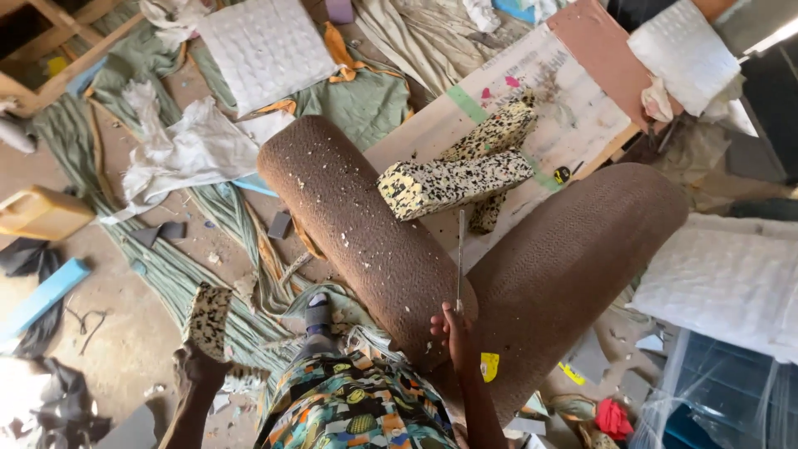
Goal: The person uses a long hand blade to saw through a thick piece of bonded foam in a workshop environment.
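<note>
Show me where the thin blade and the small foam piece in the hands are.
thin blade (460, 258), head view, middle of its length.
small foam piece (208, 320), head view, centre of its speckled face.

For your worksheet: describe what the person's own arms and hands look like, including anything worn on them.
Both arms are bare to the frame's bottom edge: no sleeves, gloves, watch or rings show. The left hand and right hand are uncovered. Below them, the person wears a multicoloured patterned garment.
</note>
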